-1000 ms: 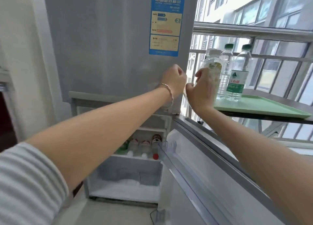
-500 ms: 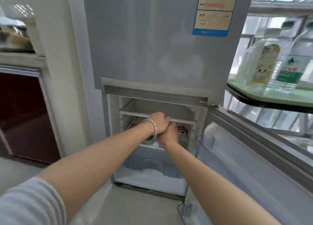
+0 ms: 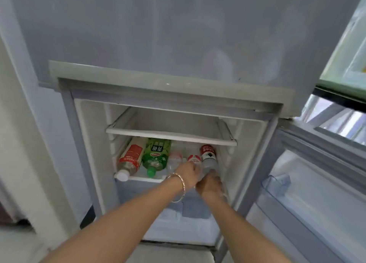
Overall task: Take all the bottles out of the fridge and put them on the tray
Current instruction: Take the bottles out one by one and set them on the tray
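Reaching into the open silver fridge, the right hand wraps its fingers around the neck end of a clear plastic bottle with a red label. At its ten o'clock, the left hand meets a second clear, red-and-white-labelled bottle; I cannot tell whether its fingers have closed. Draw each straight out along its long axis. All lie cap toward the door, base rearward, on the lower white shelf. The pale green tray waits at two o'clock.

The single head-worn view looks forward and down, close into the open lower compartment of the grey metal fridge.
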`<move>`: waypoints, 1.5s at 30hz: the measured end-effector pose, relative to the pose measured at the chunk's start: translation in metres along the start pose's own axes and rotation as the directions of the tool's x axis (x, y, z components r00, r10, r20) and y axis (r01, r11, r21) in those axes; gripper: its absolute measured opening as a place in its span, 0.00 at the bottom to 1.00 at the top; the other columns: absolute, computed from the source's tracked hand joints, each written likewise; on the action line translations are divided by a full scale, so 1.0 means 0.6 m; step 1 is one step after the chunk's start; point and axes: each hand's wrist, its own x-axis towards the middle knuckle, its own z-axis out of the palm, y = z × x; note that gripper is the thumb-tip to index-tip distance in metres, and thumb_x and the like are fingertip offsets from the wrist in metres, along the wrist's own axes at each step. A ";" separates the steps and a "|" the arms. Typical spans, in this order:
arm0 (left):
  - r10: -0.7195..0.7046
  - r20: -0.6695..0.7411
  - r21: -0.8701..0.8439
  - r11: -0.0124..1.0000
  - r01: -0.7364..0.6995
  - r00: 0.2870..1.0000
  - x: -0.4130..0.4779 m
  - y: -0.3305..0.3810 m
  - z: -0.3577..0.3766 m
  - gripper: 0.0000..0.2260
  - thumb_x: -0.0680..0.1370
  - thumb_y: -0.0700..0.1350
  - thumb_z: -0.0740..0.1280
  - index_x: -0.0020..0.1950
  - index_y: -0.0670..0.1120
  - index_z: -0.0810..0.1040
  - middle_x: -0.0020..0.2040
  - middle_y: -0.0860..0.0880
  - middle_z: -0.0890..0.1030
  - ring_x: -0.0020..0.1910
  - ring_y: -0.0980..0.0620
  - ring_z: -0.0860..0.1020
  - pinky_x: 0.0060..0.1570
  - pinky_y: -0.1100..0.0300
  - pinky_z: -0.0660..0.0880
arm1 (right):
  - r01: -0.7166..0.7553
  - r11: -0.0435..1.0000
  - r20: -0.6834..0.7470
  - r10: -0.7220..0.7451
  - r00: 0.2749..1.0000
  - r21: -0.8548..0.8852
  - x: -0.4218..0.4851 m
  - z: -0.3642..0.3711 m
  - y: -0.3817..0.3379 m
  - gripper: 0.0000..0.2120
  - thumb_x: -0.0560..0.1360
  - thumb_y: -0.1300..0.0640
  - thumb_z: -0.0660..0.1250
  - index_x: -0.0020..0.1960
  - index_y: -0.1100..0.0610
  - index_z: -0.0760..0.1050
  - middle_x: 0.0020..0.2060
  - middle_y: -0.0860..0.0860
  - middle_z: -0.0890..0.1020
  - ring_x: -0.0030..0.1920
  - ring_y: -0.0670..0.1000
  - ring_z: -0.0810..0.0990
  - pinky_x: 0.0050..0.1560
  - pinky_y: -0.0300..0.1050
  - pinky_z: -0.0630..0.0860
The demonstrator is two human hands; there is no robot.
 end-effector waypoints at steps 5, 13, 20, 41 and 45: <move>-0.026 0.029 -0.074 0.997 0.028 0.999 0.019 -0.032 0.006 0.19 0.83 0.45 0.51 0.57 0.33 0.76 0.57 0.35 0.79 0.57 0.39 0.77 0.53 0.52 0.73 | 0.029 0.986 0.058 -0.019 0.998 -0.166 0.025 0.026 0.013 0.26 0.76 0.57 0.64 0.72 0.56 0.61 0.67 0.63 0.66 0.67 0.60 0.71 0.65 0.48 0.69; -0.042 0.015 -0.123 0.991 0.044 0.999 0.000 -0.049 0.001 0.18 0.83 0.46 0.52 0.56 0.36 0.76 0.50 0.38 0.80 0.44 0.46 0.75 0.44 0.56 0.72 | 0.160 0.921 0.004 -0.169 0.986 -0.355 -0.007 0.034 0.030 0.18 0.78 0.66 0.62 0.67 0.56 0.69 0.65 0.61 0.65 0.63 0.60 0.72 0.60 0.48 0.73; -0.053 -0.026 -0.066 0.997 0.051 0.998 -0.049 -0.026 -0.035 0.14 0.81 0.41 0.56 0.61 0.38 0.77 0.58 0.39 0.80 0.56 0.43 0.79 0.49 0.59 0.73 | 0.348 0.812 -0.080 -0.431 0.899 -0.468 -0.072 -0.024 0.013 0.29 0.71 0.67 0.71 0.67 0.56 0.63 0.59 0.66 0.72 0.50 0.61 0.80 0.41 0.51 0.78; 0.185 -0.160 0.067 0.982 -0.176 0.970 -0.325 0.213 -0.236 0.16 0.74 0.38 0.69 0.60 0.45 0.74 0.60 0.41 0.79 0.36 0.65 0.70 0.33 0.78 0.66 | 0.753 0.623 -0.217 -0.781 0.586 -0.212 -0.377 -0.427 -0.066 0.14 0.80 0.56 0.58 0.65 0.57 0.64 0.55 0.62 0.75 0.51 0.67 0.79 0.42 0.50 0.68; 0.182 -0.353 -0.053 0.975 -0.214 0.918 -0.383 0.303 -0.280 0.11 0.78 0.45 0.64 0.59 0.46 0.75 0.61 0.45 0.79 0.57 0.48 0.78 0.51 0.60 0.73 | 0.857 0.515 -0.382 -0.796 0.470 -0.020 -0.415 -0.530 -0.027 0.20 0.81 0.52 0.58 0.70 0.56 0.59 0.59 0.59 0.75 0.49 0.61 0.79 0.46 0.55 0.75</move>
